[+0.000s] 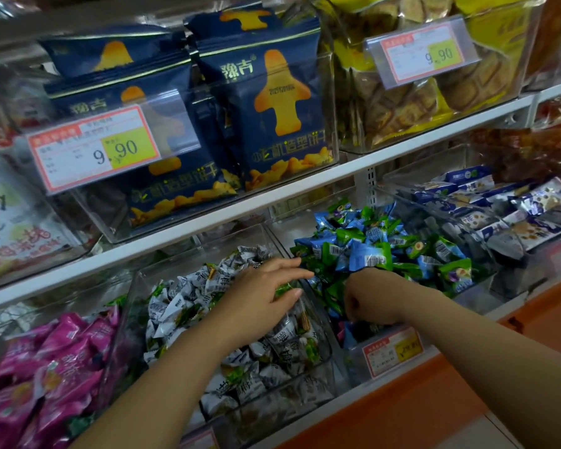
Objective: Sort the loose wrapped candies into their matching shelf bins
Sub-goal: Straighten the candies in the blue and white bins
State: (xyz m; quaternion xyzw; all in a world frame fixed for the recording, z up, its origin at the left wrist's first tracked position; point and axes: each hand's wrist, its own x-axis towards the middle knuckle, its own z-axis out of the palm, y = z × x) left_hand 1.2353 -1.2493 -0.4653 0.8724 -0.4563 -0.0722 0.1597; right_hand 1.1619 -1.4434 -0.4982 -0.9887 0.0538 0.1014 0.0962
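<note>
Head view.

Left hand (266, 294): fingers nearly straight and slightly spread, thumb apart from them. The hand lies palm-down across the clear divider wall (319, 314) between two bins. A green wrapper (284, 289) shows in the gap between thumb and fingers. The fingertips touch the near edge of the blue and green candies (386, 251). Beneath the palm and wrist lie the grey-white candies (188, 306), which fill their own bin.

Right hand (371, 301): just beside the left fingertips, knuckles up, fingers curled downward into the front of the blue and green pile. The fingertips are buried among the wrappers, so it cannot be told whether they hold anything.

Below the right wrist, a red and yellow price tag (392, 354) is fixed to the bin front. Outboard of the left forearm lie pink packets (62, 351). Above both hands stand navy biscuit bags (272, 108).
</note>
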